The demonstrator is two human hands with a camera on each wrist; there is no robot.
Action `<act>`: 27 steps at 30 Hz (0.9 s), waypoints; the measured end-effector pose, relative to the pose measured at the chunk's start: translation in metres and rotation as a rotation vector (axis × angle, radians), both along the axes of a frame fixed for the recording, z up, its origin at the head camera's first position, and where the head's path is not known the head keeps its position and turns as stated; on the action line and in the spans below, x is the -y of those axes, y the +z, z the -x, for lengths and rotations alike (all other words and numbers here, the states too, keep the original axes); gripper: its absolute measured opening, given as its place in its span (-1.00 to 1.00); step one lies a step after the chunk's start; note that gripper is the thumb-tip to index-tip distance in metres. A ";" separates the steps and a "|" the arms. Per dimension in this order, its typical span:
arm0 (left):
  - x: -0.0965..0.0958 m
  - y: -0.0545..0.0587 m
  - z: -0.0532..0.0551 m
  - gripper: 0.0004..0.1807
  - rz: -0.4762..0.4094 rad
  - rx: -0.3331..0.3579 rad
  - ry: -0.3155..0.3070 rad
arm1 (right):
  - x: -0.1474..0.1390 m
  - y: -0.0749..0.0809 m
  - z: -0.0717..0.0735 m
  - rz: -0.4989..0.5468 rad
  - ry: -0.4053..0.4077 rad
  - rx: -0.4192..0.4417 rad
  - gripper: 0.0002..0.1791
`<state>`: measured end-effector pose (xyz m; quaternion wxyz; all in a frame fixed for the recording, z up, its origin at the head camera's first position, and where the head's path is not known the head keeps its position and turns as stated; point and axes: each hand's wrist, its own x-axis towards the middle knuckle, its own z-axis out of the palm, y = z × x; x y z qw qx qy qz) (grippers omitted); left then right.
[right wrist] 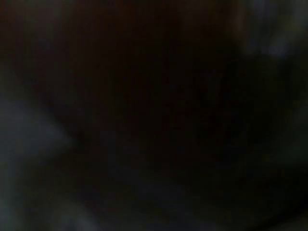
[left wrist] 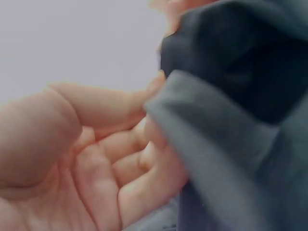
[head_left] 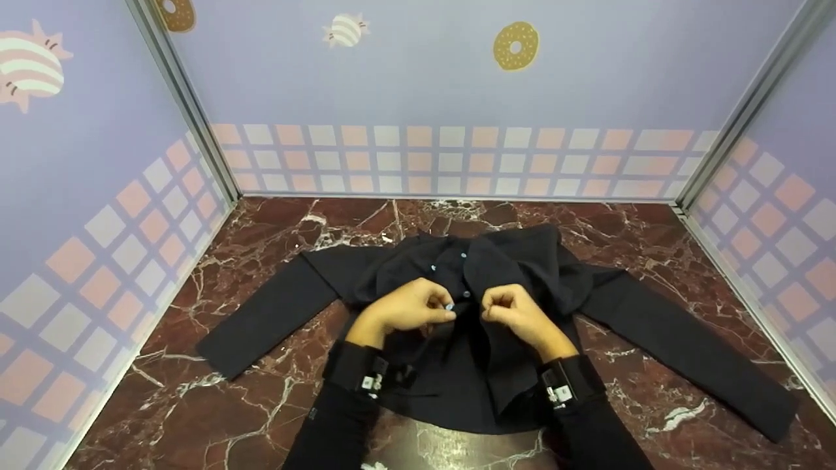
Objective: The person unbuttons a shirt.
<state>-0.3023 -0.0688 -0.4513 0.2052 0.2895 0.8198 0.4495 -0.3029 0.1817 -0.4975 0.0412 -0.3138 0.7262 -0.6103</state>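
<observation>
A black button-up shirt [head_left: 450, 391] lies spread out with its collar end away from me and its sleeves to either side. Several small light buttons [head_left: 466, 294] show down its front. My left hand [head_left: 411, 307] pinches one front edge of the shirt between thumb and fingers, with a button [head_left: 449, 306] right at the fingertips. In the left wrist view, the folded cloth [left wrist: 211, 139] runs out from that pinch. Opposite it, my right hand [head_left: 516, 313] grips the other front edge with curled fingers. The right wrist view is almost wholly dark.
Beneath the shirt is a dark red marbled tabletop [head_left: 261, 405]. Patterned panels stand at the back [head_left: 424, 98], left [head_left: 85, 196] and right [head_left: 784, 215]. The left sleeve [head_left: 274, 320] and right sleeve [head_left: 692, 352] stretch out toward the side panels.
</observation>
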 end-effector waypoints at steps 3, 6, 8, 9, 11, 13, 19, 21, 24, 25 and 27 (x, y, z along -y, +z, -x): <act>0.004 -0.004 0.000 -0.92 -0.034 0.140 -0.070 | 0.001 0.002 -0.003 -0.135 0.127 0.053 -0.92; -0.001 -0.015 0.000 -0.96 -0.002 0.258 -0.107 | 0.003 0.000 -0.003 -0.307 0.210 0.107 -0.91; -0.007 -0.024 0.000 -0.97 0.037 0.308 -0.108 | 0.004 -0.005 -0.003 -0.410 0.247 0.127 -0.91; -0.010 -0.028 -0.001 -0.94 0.058 0.325 -0.106 | 0.004 -0.007 -0.003 -0.451 0.258 0.141 -0.91; -0.015 -0.035 -0.001 -0.90 0.098 0.343 -0.104 | 0.004 -0.010 -0.003 -0.505 0.281 0.174 -0.90; -0.019 -0.039 -0.002 -0.91 0.133 0.355 -0.128 | 0.003 -0.009 -0.004 -0.534 0.310 0.194 -0.87; -0.023 -0.040 -0.004 -0.94 0.163 0.490 -0.274 | 0.003 0.000 -0.008 -0.605 0.435 0.255 -0.82; -0.023 -0.040 -0.004 -0.94 0.159 0.522 -0.294 | 0.004 0.002 -0.009 -0.617 0.454 0.261 -0.81; -0.023 -0.040 -0.004 -0.93 0.159 0.532 -0.300 | 0.005 0.003 -0.010 -0.632 0.449 0.252 -0.79; -0.023 -0.040 -0.004 -0.93 0.162 0.529 -0.299 | 0.005 0.003 -0.009 -0.640 0.444 0.252 -0.79; -0.023 -0.040 -0.004 -0.92 0.161 0.524 -0.295 | 0.005 0.004 -0.010 -0.647 0.432 0.258 -0.78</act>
